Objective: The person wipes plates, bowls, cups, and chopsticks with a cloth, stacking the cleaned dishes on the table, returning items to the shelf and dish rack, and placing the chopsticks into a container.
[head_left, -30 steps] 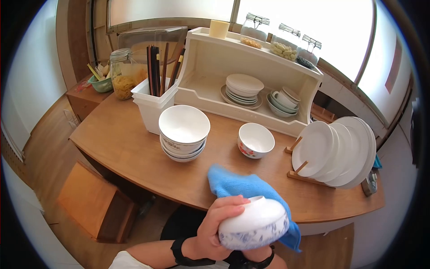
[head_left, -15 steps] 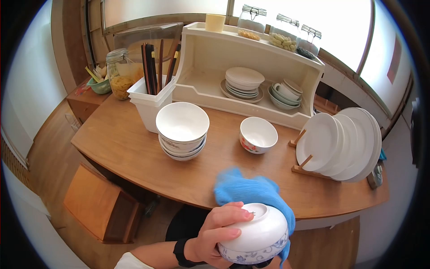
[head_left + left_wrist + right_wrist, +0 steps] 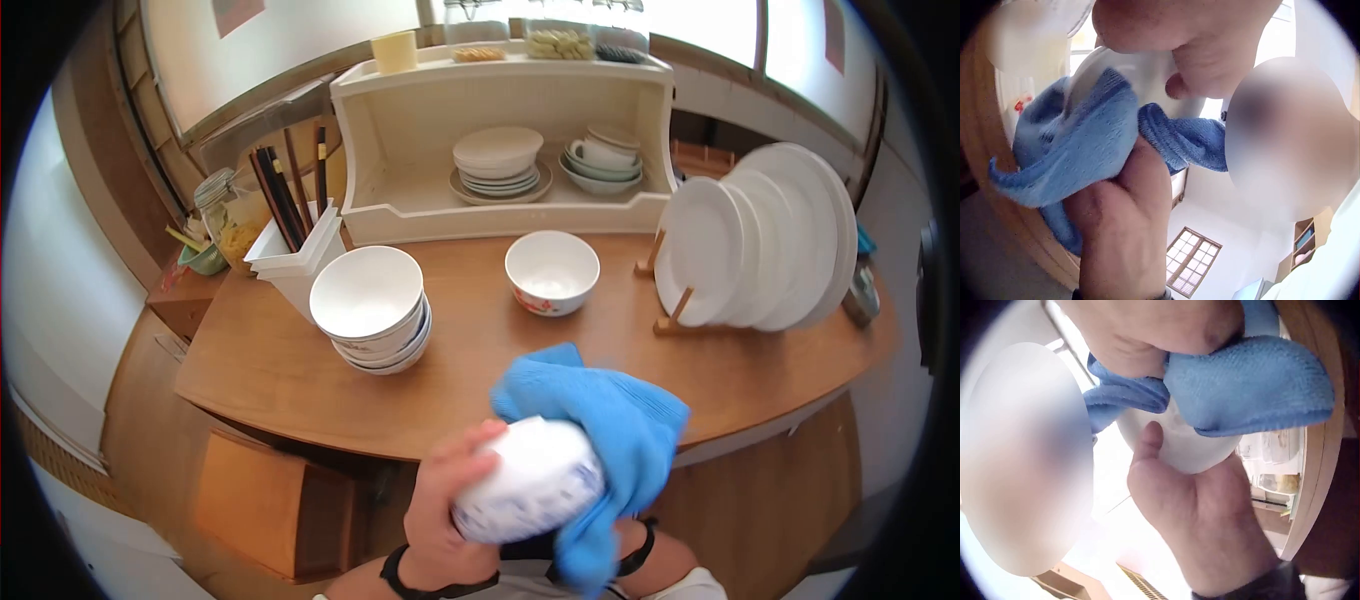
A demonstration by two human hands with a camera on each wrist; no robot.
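My left hand (image 3: 440,510) grips a white bowl with a blue floral band (image 3: 540,475), tilted with its base up and away from me, just off the table's front edge. Its fingers lie over the outside, and in the right wrist view the thumb (image 3: 1150,440) curls over the rim. A blue cloth (image 3: 620,410) drapes around the bowl's right side. Mostly covered by that cloth, my right hand (image 3: 1119,209) holds it against the bowl; its fingertips are hidden in the folds.
On the wooden table (image 3: 460,350) stand stacked bowls (image 3: 370,300), a bowl with red flowers (image 3: 552,275) and a rack of white plates (image 3: 700,255). Behind are a white shelf (image 3: 400,225) with dishes and a white container (image 3: 300,255) of chopsticks. A wooden stool (image 3: 250,500) is lower left.
Both hands have shifted slightly left and up with the bowl and cloth, and the bowl has tilted. The head view has turned, so the table items appear further left.
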